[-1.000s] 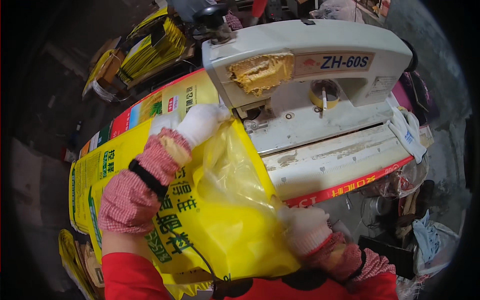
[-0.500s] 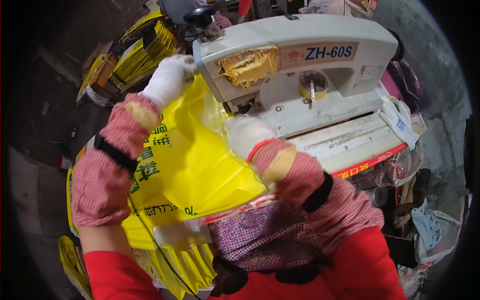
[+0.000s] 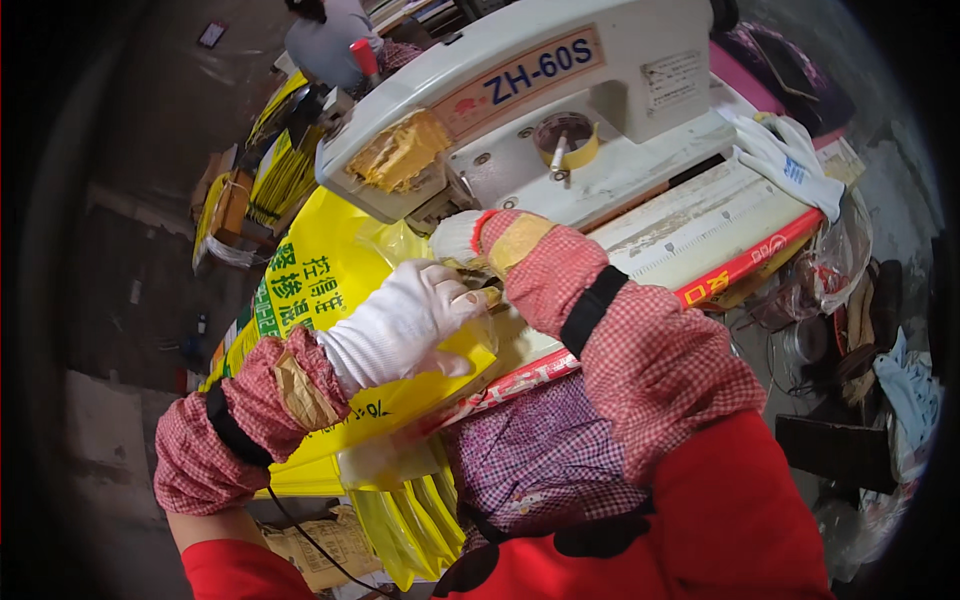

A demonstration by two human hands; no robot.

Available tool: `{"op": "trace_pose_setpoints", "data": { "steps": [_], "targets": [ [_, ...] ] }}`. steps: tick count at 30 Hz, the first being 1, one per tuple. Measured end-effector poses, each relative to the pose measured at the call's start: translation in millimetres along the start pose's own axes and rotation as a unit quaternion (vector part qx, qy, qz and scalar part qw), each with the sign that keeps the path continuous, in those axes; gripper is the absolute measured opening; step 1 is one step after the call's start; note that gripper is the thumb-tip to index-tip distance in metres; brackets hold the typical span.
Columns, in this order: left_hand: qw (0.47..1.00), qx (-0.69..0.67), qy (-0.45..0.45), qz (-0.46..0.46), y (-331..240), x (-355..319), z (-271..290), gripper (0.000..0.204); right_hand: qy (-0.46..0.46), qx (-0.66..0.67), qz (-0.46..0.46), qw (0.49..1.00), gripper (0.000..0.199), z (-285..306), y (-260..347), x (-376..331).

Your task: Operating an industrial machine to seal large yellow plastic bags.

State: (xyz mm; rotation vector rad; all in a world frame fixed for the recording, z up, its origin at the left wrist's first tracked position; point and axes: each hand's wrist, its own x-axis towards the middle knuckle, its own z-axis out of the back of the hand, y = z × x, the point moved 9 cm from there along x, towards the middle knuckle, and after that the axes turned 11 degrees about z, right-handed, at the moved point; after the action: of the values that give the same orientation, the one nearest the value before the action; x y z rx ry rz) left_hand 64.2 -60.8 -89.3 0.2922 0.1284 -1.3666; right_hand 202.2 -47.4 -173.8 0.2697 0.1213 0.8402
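Observation:
A yellow woven bag [image 3: 330, 225] with green print lies across the work surface, its far part beside the head of a large pale-grey sewing machine [image 3: 400, 120]. My left hand [image 3: 415, 315], in a white knit glove, lies over the bag, fingers bent around its right edge and thumb lower down. My right hand [image 3: 462, 238], also gloved, is closed at the bag's edge just below the machine head; its fingertips are partly hidden. Clear film [image 3: 395, 240] shows at the bag's edge beside that hand. Red checked sleeves with black bands cover both forearms.
A tape roll [image 3: 565, 140] sits against the machine body. White gloves [image 3: 790, 160] lie at the right end of the pale ledge [image 3: 680, 240]. Folded yellow bags [image 3: 410, 530] hang below, with more bags [image 3: 285, 180] stacked far left. Behind the machine is another person [image 3: 325, 45].
My left hand has come from the bag's far corner by the machine head toward me and right, to the near edge. My right hand has shifted slightly left. The view has turned.

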Motion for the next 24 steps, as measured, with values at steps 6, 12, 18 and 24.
{"op": "trace_pose_setpoints", "data": {
  "steps": [6,12,18,24],
  "targets": [
    [0.946,-0.064,0.314,0.059,-11,-15,-12,0.046,-0.019,-0.021,0.029,0.999,0.021,-1,10,-2],
    [0.902,-0.302,0.285,0.118,38,-28,16,0.022,-0.060,-0.004,0.000,0.998,0.022,8,13,-6],
    [0.856,-0.217,0.422,0.207,22,-41,-23,0.044,-0.087,0.038,-0.058,0.994,0.021,9,13,-5],
    [0.819,0.103,0.528,0.201,-3,-86,-8,0.048,-0.083,0.069,-0.109,0.988,0.011,8,14,-21]
  ]
}}
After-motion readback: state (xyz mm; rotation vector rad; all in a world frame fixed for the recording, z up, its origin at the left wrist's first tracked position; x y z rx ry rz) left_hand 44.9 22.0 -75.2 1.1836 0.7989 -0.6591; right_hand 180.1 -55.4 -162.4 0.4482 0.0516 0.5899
